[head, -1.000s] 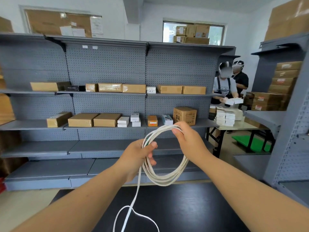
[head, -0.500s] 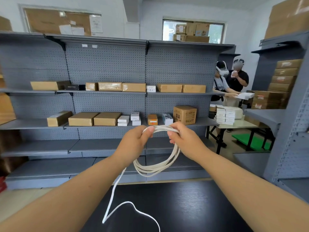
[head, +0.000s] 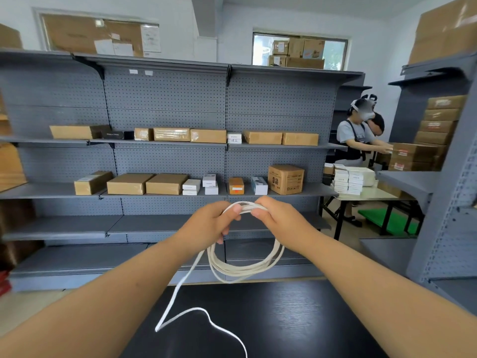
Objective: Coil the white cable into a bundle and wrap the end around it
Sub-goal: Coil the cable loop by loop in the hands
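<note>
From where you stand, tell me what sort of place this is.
Probably a stockroom or small warehouse: grey pegboard shelving holds brown cartons and small white boxes, a carton stack stands on the right, and another person has a hand on a carton there.

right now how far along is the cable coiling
Mostly coiled. Done: several loops of the cable hang as a bundle. In hand: the left hand and right hand pinch the top of the loops together. Left: the tail trails loose down onto the table; it has yet to be wrapped round the bundle.
</note>
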Available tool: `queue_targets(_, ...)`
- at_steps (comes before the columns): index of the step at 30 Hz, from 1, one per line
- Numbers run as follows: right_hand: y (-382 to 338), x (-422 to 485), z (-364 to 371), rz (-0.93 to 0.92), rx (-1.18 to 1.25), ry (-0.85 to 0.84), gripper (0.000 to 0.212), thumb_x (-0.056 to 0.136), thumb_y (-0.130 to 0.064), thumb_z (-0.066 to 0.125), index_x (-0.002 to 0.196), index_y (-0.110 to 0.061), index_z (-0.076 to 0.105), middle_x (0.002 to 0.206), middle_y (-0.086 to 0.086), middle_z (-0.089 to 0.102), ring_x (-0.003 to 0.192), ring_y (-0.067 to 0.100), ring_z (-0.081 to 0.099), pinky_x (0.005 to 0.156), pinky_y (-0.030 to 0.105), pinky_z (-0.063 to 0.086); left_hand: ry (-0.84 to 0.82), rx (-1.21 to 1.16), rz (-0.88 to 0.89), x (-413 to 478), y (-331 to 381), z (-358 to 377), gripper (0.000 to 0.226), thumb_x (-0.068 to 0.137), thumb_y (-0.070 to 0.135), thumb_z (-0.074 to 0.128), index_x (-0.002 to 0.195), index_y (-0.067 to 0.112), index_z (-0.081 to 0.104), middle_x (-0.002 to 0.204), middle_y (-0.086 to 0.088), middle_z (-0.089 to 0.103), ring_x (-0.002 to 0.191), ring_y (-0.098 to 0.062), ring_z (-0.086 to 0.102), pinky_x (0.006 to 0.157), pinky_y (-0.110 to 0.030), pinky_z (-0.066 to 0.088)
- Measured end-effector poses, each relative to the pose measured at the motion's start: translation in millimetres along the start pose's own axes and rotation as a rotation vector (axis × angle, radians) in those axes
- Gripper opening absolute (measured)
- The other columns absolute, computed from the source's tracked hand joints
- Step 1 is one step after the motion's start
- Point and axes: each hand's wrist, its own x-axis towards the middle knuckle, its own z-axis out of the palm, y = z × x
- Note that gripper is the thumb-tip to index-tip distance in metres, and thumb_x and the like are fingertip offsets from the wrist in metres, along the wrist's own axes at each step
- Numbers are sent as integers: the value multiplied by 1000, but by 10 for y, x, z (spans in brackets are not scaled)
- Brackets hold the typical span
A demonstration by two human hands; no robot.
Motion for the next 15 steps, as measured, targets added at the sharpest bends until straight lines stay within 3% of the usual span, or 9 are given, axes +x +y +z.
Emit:
queue_targets(2, 14, 5, -11, -7, 6, 46, 15, 98, -30, 39, 89, -20, 45, 67, -7, 45, 70, 18, 45, 56, 28, 29, -48, -148, -57, -23, -35, 12, 31, 94, 41, 44, 88, 16, 62, 58, 4, 53, 52, -13, 51, 64, -27, 45)
queue_targets(6, 57, 0, -51, 30, 84, 172, 12, 98, -28, 40, 92, -22, 48, 69, -9, 46, 71, 17, 46, 59, 22, 33, -94, -365, -157, -94, -64, 0, 27, 96, 31, 45, 88, 9, 60, 58, 2, 57, 54, -13, 56, 61, -22, 47)
queue_targets(8, 70, -5, -67, 67, 137, 218, 15, 98, -28, 40, 91, -19, 50, 67, -6, 46, 66, 17, 46, 59, 25, 35, -122, -432, -180, -126, -62, -12, 24, 96, 26, 46, 86, 9, 58, 57, 1, 57, 57, -14, 59, 63, -21, 48)
queue_targets(12, 74, -16, -66, 114, 207, 281, 20, 98, -27, 39, 93, -14, 53, 63, -5, 45, 63, 18, 46, 63, 34, 37, -70, -435, -164, -126, -64, 10, 24, 96, 28, 45, 85, 11, 58, 56, 0, 55, 57, -13, 58, 68, -23, 51)
queue_targets(15, 85, -22, -35, 150, 243, 289, 19, 98, -27, 39, 89, -15, 51, 61, -4, 44, 62, 19, 46, 61, 33, 35, 10, -339, -68, -108, -80, 32, 29, 97, 32, 42, 93, 8, 57, 55, 3, 50, 53, -13, 53, 77, -39, 50)
